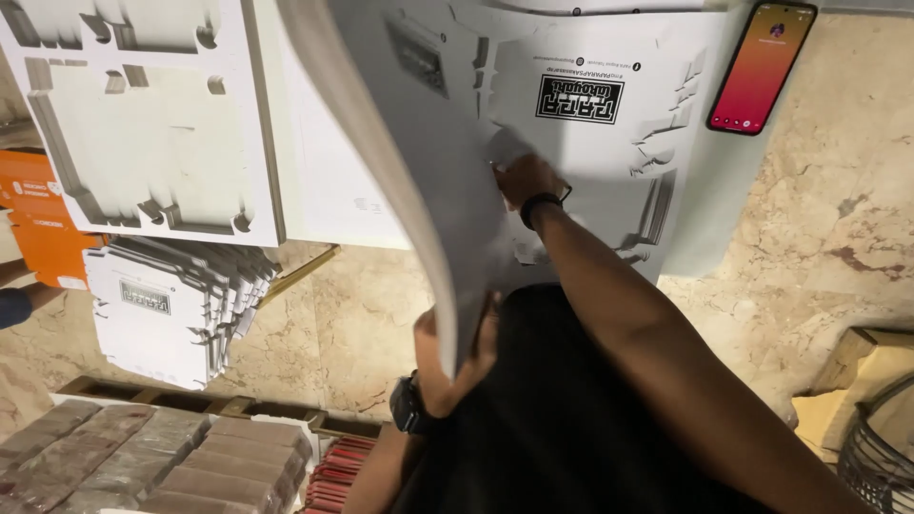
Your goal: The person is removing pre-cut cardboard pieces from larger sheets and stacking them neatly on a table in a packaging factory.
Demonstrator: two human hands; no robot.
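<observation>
Left hand (447, 357) half hidden behind the curled edge of the white die-cut cardboard sheet (571, 105); fingers out of sight. Sheet cut off at the top edge. Wire basket (881, 457) cropped at the right corner. Sleeve (14, 306) cropped at left, wearer unseen.

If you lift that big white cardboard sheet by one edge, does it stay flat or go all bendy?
Probably bendy: the white cardboard sheet already curves where the left hand lifts its edge. It looks thin and wide, so likely light for its size. The cut-out slots near the right hand may tear if tugged hard.
</observation>
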